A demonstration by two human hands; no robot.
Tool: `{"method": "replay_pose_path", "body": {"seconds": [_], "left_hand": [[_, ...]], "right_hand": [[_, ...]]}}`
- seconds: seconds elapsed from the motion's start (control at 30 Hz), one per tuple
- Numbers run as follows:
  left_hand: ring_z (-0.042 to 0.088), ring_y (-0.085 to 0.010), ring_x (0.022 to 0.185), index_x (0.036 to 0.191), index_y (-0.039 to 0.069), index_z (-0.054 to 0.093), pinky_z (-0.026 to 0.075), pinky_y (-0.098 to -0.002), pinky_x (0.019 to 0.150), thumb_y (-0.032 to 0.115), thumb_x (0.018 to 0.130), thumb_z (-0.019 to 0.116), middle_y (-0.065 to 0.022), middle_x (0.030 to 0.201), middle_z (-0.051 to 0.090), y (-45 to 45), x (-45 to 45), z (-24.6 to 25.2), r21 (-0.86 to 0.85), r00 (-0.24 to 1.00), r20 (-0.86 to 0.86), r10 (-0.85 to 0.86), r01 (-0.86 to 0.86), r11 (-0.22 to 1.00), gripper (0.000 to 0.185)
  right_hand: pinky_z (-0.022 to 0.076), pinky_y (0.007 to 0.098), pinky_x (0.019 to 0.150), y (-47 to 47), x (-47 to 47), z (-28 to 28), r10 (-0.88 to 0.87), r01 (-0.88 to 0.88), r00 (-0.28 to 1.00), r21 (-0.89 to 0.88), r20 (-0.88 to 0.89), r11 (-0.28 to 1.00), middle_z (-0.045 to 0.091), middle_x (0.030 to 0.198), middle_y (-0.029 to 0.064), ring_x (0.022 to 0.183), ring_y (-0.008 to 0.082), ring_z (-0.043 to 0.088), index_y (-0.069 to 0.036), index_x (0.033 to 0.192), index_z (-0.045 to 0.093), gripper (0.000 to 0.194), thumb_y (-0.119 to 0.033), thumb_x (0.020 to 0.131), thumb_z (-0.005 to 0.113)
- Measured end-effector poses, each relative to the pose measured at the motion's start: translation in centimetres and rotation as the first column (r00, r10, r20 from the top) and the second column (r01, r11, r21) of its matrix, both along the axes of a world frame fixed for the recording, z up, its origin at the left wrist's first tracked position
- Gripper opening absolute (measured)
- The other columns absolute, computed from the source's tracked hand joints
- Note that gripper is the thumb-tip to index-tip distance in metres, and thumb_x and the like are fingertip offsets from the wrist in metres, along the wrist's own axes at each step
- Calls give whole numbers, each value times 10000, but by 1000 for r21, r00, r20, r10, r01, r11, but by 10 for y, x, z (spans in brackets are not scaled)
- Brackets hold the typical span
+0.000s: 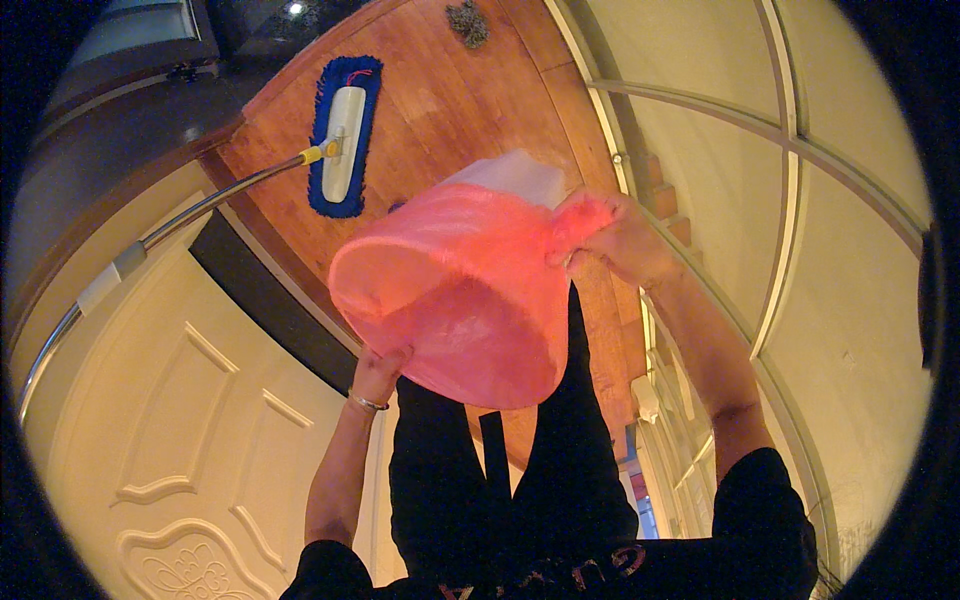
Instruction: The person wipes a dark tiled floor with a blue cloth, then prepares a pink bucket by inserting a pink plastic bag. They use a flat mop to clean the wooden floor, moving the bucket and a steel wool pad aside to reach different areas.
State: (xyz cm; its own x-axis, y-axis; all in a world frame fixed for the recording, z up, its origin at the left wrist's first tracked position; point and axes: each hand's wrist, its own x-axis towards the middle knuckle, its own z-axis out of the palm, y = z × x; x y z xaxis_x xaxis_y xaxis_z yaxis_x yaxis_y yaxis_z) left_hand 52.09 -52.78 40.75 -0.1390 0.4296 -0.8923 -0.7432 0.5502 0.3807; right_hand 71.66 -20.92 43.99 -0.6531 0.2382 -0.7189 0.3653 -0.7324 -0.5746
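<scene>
A pink plastic bag (pixel 450 217) is spread open in front of me, its wide round mouth tilted towards me. Behind it, a pale whitish part (pixel 517 171) sticks out at the far end; it looks like the base of a container that the bag lines. My left hand (pixel 381 370), with a bracelet on the wrist, grips the near left edge of the mouth, thumb inside. On the other side my right hand (pixel 626 238) clutches a bunched fold of the pink film. Nothing is seen inside the bag.
A blue flat mop (pixel 358 187) lies on the wooden floor (pixel 427 97), its metal pole (pixel 217 196) running to the left. Beyond it sits a grey clump of fluff (pixel 467 24). A cream panelled door (pixel 172 420) stands left, framed sliding panels (pixel 690 157) right.
</scene>
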Motion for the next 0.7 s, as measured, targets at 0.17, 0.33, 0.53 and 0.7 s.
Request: {"method": "replay_pose_path", "body": {"seconds": [0.17,0.33,0.53,0.7], "left_hand": [[532,-128,864,1032,-2,538,438,-261,761,17,774,581,-40,962,570,-27,4,-6,-35,897,-355,-262,267,963,263],[533,-151,921,1045,-11,542,429,-273,790,41,810,554,-66,1016,573,9,6,3,19,715,-650,-258,354,935,241],[524,-160,959,1056,-25,532,421,-285,817,44,827,543,-72,1029,573,4,8,0,39,773,-607,-185,262,964,240],[528,-147,903,1050,-15,525,431,-275,774,45,826,550,-52,975,574,20,4,11,64,733,-650,-201,316,947,233]], "right_hand": [[459,230,512,-15,8,-25,-126,77,972,238,197,968,599,703,29,588,110,548,-50,835,593,100,-132,787,562],[428,206,476,-24,16,-51,-95,-154,938,648,333,746,582,673,24,547,99,522,-73,840,578,113,-164,786,540],[381,189,436,-5,26,-48,-256,251,964,-587,75,770,489,601,-8,570,69,500,-83,845,528,70,-93,781,501],[435,208,479,-16,44,-58,-538,414,842,-673,28,613,604,710,42,603,98,582,-61,944,535,148,-108,805,560]]}}
